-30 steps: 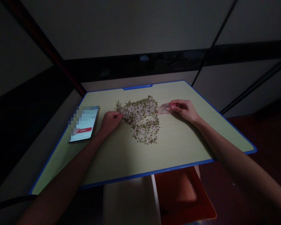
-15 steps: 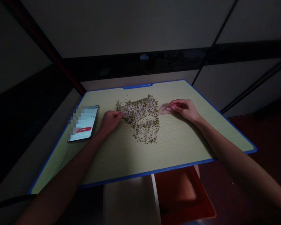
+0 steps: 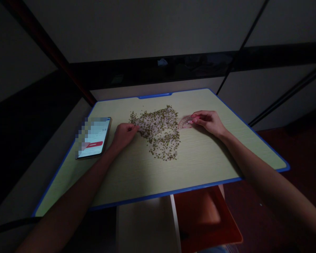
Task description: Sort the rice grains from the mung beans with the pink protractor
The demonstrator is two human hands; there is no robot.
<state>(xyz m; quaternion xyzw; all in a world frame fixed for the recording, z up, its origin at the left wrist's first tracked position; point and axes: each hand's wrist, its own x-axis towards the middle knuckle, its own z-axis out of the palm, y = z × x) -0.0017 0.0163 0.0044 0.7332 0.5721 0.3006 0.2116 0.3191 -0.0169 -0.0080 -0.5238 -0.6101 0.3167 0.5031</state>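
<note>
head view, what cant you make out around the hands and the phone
All in the head view:
- protractor: right end hidden by the right hand; markings too small
- left hand: anything in its grasp, hidden by curled fingers
- smartphone: part covered by pixel blocks

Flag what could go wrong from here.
Scatter: the clear curved plate in the right hand sits at the edge of the loose grains; a quick sweep might spread them.
Bump: the phone lies between the left hand and the table's left edge; a nudge could push it off.
</note>
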